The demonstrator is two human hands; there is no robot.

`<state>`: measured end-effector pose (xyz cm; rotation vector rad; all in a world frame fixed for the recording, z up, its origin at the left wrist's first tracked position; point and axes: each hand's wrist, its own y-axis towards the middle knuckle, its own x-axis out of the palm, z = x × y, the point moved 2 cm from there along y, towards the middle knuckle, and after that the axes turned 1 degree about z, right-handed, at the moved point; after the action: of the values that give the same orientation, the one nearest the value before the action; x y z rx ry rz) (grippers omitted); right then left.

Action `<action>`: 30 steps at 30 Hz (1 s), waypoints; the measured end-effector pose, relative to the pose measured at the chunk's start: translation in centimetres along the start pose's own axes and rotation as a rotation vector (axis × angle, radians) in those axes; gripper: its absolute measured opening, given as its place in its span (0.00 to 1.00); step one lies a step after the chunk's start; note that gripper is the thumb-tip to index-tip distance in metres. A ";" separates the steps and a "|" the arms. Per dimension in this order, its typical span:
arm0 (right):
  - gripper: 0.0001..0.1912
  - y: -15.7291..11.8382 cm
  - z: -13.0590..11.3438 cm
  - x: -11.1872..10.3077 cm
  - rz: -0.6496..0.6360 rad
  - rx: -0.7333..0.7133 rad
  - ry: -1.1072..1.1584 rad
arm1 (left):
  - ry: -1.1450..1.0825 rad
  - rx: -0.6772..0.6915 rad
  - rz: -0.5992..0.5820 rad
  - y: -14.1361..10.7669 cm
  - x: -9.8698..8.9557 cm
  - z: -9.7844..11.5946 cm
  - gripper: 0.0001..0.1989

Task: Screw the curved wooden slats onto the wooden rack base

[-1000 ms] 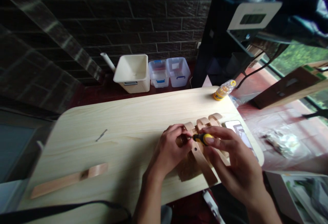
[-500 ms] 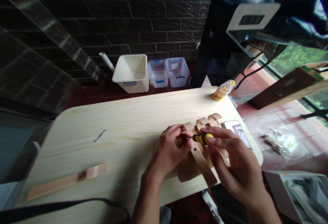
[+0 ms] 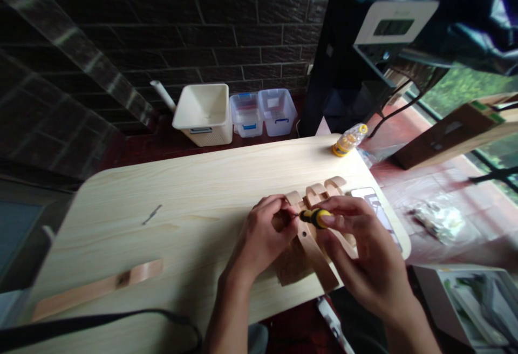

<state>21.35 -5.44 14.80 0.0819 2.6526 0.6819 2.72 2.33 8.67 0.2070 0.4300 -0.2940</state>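
Note:
My right hand (image 3: 366,249) is closed on a small yellow and black screwdriver (image 3: 314,217), its shaft pointing left. Its tip meets the fingertips of my left hand (image 3: 263,232), which is closed around the edge of a wooden piece; whether it also pinches a screw is too small to tell. Under both hands lies this wooden piece of light strips (image 3: 318,261), with a dark round hole in the nearest strip and curled ends (image 3: 315,189) along its far side. A brownish part (image 3: 293,267) shows beneath, partly hidden by my left hand.
On the table (image 3: 202,181) lie another curled wooden strip (image 3: 101,287), a thin dark metal piece (image 3: 152,214) and a phone (image 3: 376,208). A plastic bottle (image 3: 350,140) stands at the far right corner. Bins (image 3: 208,133) stand beyond the far edge. A black strap (image 3: 101,322) crosses lower left.
The whole view has shifted slightly, with things appearing a little further left. Both hands and the screwdriver keep nearly the same position on the wooden piece.

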 end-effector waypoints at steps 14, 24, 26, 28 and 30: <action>0.22 0.2 -0.1 0.0 -0.019 -0.014 -0.013 | 0.009 -0.006 -0.010 0.0 0.0 -0.2 0.03; 0.20 0.4 -0.4 0.0 -0.034 -0.034 -0.045 | 0.010 -0.013 -0.013 0.0 0.0 -0.1 0.02; 0.21 0.4 -0.5 -0.1 -0.048 -0.032 -0.025 | 0.012 -0.019 -0.019 0.0 0.0 -0.1 0.02; 0.21 0.4 -0.5 -0.1 -0.052 -0.034 -0.011 | 0.014 -0.030 -0.024 0.0 -0.1 0.0 0.02; 0.20 0.4 -0.5 -0.1 -0.049 -0.042 -0.016 | 0.009 -0.040 -0.025 0.0 -0.1 0.0 0.01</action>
<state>21.23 -5.33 15.44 0.0106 2.6145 0.7176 2.63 2.34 8.69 0.1641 0.4477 -0.3093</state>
